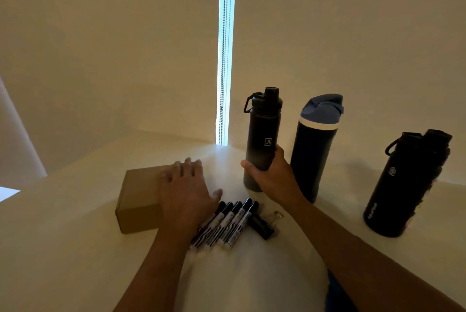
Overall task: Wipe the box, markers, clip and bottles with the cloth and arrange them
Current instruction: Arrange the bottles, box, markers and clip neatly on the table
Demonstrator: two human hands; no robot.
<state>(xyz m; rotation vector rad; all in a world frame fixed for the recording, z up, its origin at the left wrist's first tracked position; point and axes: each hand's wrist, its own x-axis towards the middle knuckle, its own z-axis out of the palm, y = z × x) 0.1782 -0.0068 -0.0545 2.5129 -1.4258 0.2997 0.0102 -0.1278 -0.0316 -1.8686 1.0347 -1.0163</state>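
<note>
Three bottles are stood upright on the table (75, 248): the black bottle (262, 135) is clasped low by the right hand (271, 176), the blue-capped bottle (315, 150) is set just beside it, the third bottle (406, 185) well apart. The box (141, 200) is partly covered by the left hand (186, 193), fingers (187, 162) spread. Markers (227, 226) and clip (262, 226) are lined up alongside. No cloth is seen; arranging is judged nearly finished.

Indoor room (home or office unclear), drawn roller blinds (100, 46), white table (63, 248)
</note>
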